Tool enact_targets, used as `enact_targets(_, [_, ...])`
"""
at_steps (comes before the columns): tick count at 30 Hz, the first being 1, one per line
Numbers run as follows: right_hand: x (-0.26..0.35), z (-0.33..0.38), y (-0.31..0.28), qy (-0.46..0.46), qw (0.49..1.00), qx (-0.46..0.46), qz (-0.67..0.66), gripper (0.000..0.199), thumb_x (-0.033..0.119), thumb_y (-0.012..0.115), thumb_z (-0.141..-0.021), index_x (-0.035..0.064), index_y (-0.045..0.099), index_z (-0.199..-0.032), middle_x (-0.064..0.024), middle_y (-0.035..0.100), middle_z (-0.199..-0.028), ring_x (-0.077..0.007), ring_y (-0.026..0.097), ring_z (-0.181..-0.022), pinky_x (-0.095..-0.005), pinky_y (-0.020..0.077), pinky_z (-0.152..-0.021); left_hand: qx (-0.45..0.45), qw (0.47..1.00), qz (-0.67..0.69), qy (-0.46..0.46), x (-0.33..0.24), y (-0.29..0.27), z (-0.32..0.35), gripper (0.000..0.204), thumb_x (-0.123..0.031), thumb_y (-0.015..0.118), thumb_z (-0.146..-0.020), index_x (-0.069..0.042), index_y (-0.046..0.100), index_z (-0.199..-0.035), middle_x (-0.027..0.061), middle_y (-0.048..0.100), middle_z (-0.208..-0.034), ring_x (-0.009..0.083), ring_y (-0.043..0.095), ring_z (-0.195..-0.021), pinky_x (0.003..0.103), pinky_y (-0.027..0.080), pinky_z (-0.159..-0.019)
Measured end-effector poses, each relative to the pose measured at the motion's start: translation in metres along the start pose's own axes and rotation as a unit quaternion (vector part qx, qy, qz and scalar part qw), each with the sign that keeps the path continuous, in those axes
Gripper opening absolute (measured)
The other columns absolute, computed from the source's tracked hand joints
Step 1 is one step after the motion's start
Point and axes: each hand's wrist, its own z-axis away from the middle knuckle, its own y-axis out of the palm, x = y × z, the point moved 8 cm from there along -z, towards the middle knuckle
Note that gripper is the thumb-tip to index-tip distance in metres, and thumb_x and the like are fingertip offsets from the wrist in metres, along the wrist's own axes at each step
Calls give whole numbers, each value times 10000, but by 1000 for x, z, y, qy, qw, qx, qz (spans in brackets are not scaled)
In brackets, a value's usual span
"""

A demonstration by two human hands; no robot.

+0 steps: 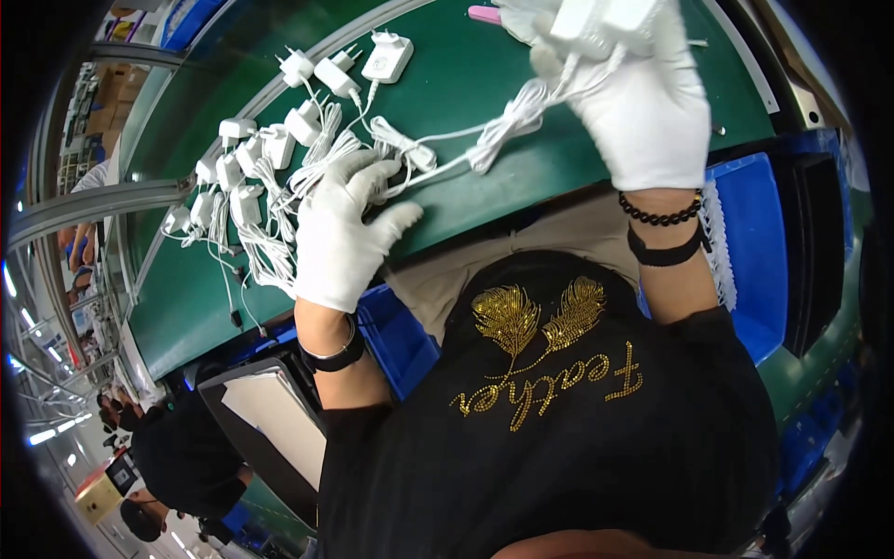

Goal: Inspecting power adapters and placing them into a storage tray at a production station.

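Observation:
My right hand [643, 121], in a white glove, is at the far right of the bench. It is closed on white power adapters [596, 28], whose cables trail left in a tied bundle [507, 126]. My left hand [345, 228], also gloved, lies over a heap of white coiled cables [326, 154]. Its fingers curve down onto them and the thumb stands apart; the fingertips are partly hidden. Around it are several more adapters, including one [386, 58] with its prongs up. A small white connector end [419, 154] lies just beyond the fingers.
The green bench top [456, 65] bears a pink-ended item [484, 14] near the right hand. A blue bin [750, 252] with white contents stands at the right, another blue bin [400, 340] below the bench edge. A metal rail [112, 207] borders the left. Another person [186, 447] is at lower left.

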Motion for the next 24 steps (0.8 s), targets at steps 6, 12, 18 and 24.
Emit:
enact_targets(6, [8,0,26,-46,988,78,128,252,311,503,-1025,107,511,-1171,-76,530,-1017,-214,525,-872,-448,472,-811,-133,971,157,-123,16,-6,4,413,-156,809,-725,-78,700,-1116,138,651,-1120,304,655,-923,379,531,-819])
enact_targets(12, [-3,4,40,-61,974,124,181,295,297,493,-1034,97,502,-1250,-88,556,-1092,-246,549,-965,-491,481,-873,-125,986,-60,96,-36,-6,-31,218,-94,763,-812,-58,715,-1021,112,684,-1008,255,660,-883,330,528,-816])
enact_targets(18, [10,-9,52,-113,967,149,173,347,282,482,-1043,86,493,-1329,-100,582,-1167,-278,572,-1059,-535,490,-935,-395,882,255,-33,3,-75,-4,168,-12,645,-922,-72,706,-1067,80,716,-1012,197,672,-912,340,530,-821])
enact_targets(24, [22,-9,50,-151,962,162,159,392,312,535,-1021,70,497,-1327,-98,614,-1101,-243,614,-975,-462,531,-814,-20,987,148,66,-61,1,-24,222,-92,700,-891,-44,697,-1108,128,711,-926,200,682,-792,324,528,-731])
